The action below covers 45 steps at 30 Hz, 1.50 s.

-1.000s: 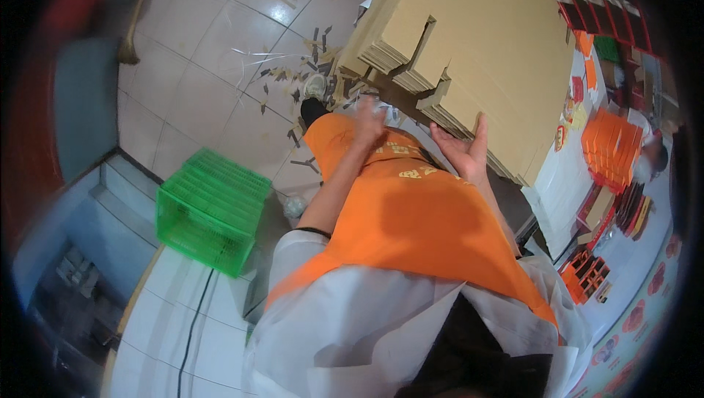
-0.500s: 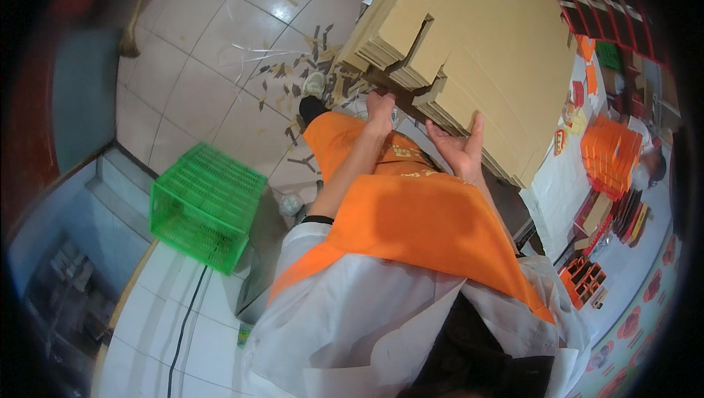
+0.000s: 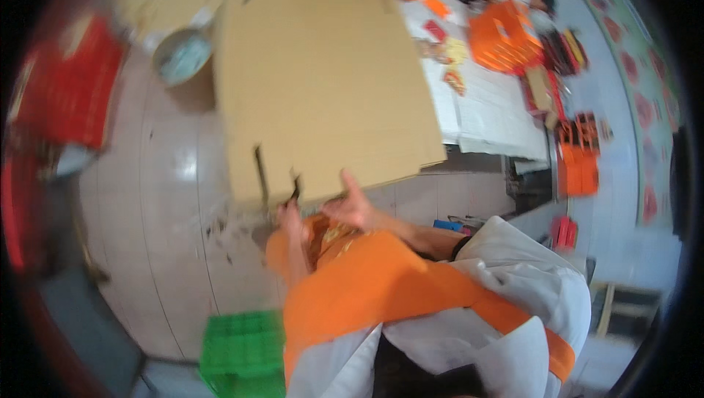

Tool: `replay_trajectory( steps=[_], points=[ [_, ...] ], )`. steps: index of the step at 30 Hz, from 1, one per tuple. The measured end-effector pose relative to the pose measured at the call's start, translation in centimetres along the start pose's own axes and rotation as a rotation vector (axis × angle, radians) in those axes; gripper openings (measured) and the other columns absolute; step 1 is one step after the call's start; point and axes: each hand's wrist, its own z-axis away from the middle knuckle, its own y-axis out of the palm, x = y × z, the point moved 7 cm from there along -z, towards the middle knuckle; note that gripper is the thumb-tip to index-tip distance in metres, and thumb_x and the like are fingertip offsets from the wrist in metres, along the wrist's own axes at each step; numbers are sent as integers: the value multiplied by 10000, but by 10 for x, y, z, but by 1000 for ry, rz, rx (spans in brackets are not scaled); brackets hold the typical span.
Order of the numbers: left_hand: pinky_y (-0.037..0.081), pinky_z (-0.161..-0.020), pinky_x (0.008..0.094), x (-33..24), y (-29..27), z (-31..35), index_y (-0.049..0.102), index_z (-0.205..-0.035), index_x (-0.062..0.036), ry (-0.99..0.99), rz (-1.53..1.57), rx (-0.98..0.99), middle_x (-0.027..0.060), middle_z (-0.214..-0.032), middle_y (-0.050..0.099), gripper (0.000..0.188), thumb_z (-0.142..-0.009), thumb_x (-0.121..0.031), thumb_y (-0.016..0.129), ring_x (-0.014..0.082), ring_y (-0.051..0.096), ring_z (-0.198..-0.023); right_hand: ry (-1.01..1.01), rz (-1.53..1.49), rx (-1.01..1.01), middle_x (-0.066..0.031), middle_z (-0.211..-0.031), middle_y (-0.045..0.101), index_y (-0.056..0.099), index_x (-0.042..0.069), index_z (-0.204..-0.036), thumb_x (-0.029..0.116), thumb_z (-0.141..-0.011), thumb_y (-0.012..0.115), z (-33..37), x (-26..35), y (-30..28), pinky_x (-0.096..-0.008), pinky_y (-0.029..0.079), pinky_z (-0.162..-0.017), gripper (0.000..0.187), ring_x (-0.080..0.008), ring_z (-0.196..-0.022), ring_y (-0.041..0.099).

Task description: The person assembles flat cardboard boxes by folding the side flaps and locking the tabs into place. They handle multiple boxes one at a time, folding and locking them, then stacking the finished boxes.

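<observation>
A stack of brown cardboard sheets [image 3: 323, 82] lies in front of me, with two narrow dark slots cut into its near left part. My left hand [image 3: 293, 225] is closed at the near edge, just below the shorter slot; whatever its fingers hold is too blurred to make out. To the right of it, my right hand [image 3: 352, 207] is at the same edge, open, its thumb raised against the cardboard and its other fingers partly hidden. Both hands are above my orange apron [image 3: 367, 295].
A table with a white cover [image 3: 491, 115] stands right of the stack, bearing orange boxes [image 3: 506, 35]. A round bin [image 3: 183, 60] is on the tiled floor at left, near a red box [image 3: 77, 82]. A green crate [image 3: 242, 347] sits low at left. Scraps lie on the floor.
My view has turned, so the stack now appears nearer the middle and straighter. My left hand has come up from below the stack to its slotted edge. The right hand stays at the edge.
</observation>
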Motion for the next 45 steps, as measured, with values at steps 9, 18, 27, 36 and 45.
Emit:
replay_trajectory(
  steps=[9,18,27,36,45],
  points=[
    [383,-590,237,-1,-4,0,521,-884,-31,-4,3,133,8,-789,537,97,-804,-1,475,96,490,-667,-140,-162,149,-91,-1363,227,244,74,-1300,588,-687,588,13,-4,-11,-390,263,-993,871,-256,-1181,318],
    [424,-609,275,8,-13,-10,565,-710,-37,-171,-33,241,33,-748,575,70,-767,-2,543,139,545,-685,-332,-390,95,-46,-1264,394,370,125,-1247,513,-735,566,7,7,-2,-404,267,-992,672,-240,-1155,358],
    [335,-504,254,-41,-8,-1,575,-724,32,277,-617,299,15,-663,509,202,-744,-168,592,71,412,-581,-316,-285,43,-85,-1209,409,375,100,-1223,576,-674,574,22,4,25,-400,266,-983,754,-245,-1126,368],
    [334,-559,216,-31,-8,-3,558,-860,25,187,-196,304,7,-753,525,139,-768,-78,574,68,415,-637,-260,-242,29,-80,-1178,439,429,94,-1163,548,-688,587,18,-4,20,-397,298,-961,675,-247,-1082,404],
    [415,-658,273,-8,-7,-23,547,-950,-26,106,-467,689,45,-855,560,158,-797,-38,513,151,517,-752,-340,-53,307,-173,-1269,305,28,84,-1315,234,-783,572,26,0,29,-439,211,-1020,775,-288,-1174,330]
  ],
)
